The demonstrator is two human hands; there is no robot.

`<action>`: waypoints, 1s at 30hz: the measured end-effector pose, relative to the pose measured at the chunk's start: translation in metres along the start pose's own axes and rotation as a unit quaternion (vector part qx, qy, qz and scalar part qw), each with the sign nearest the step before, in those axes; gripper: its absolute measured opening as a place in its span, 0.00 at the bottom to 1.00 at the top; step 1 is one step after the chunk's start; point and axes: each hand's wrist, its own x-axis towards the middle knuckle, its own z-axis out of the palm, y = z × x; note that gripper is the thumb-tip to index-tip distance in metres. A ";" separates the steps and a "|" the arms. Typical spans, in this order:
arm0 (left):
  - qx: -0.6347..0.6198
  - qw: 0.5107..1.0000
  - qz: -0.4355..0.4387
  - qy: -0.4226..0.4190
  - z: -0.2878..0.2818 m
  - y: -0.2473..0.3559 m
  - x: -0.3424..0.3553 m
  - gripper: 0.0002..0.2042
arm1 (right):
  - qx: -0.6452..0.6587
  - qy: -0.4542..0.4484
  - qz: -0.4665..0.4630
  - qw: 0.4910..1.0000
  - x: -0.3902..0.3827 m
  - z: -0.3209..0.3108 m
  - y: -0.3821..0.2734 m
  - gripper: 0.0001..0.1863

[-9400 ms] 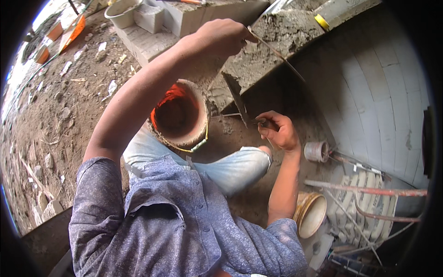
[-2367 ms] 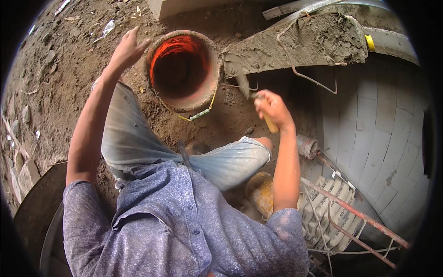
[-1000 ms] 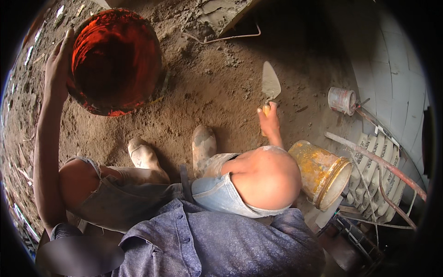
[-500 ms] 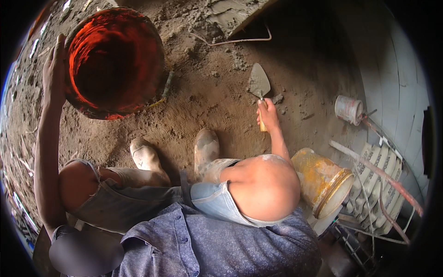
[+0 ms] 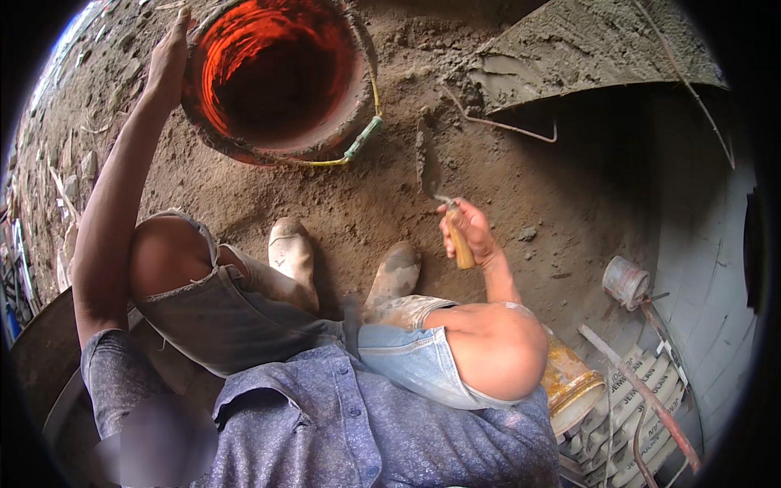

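A mud-caked bucket (image 5: 192,122) with a red-orange inside tilts with its mouth toward me, at the upper left. My left hand (image 5: 171,61) holds its left side near the rim. Its wire handle with a green grip (image 5: 363,138) hangs over the near side. In the middle, my right hand (image 5: 470,228) is closed round the wooden handle of a pointed trowel (image 5: 429,159). The blade points away from me, turned partly edge-on, just above the dirt and apart from the bucket. What lies deep in the bucket is too dark to tell.
Wet grey mortar lies on a board (image 5: 569,69) at the upper right, with a bent metal rod (image 5: 508,128) beside it. A small white pail (image 5: 626,282), a yellow-stained bucket (image 5: 572,382), stacked sacks (image 5: 643,415) and a pole (image 5: 643,386) stand at the right, near a pale wall (image 5: 720,268).
My view has shifted. The bucket has moved farther from me, and its handle now shows over the near side. The trowel's blade has turned from flat-on to nearly edge-on.
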 end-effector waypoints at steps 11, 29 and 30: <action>-0.115 0.992 -0.058 -0.020 -0.002 -0.018 0.025 0.38 | -0.648 0.224 -0.042 0.727 -0.012 0.060 -0.108 0.19; 0.120 0.971 0.168 -0.119 0.047 0.046 -0.012 0.28 | -0.477 0.164 -0.169 0.847 -0.066 0.063 -0.228 0.19; 0.129 0.969 0.162 -0.134 0.055 0.057 -0.020 0.27 | -0.594 0.116 -0.192 0.773 -0.049 0.076 -0.226 0.20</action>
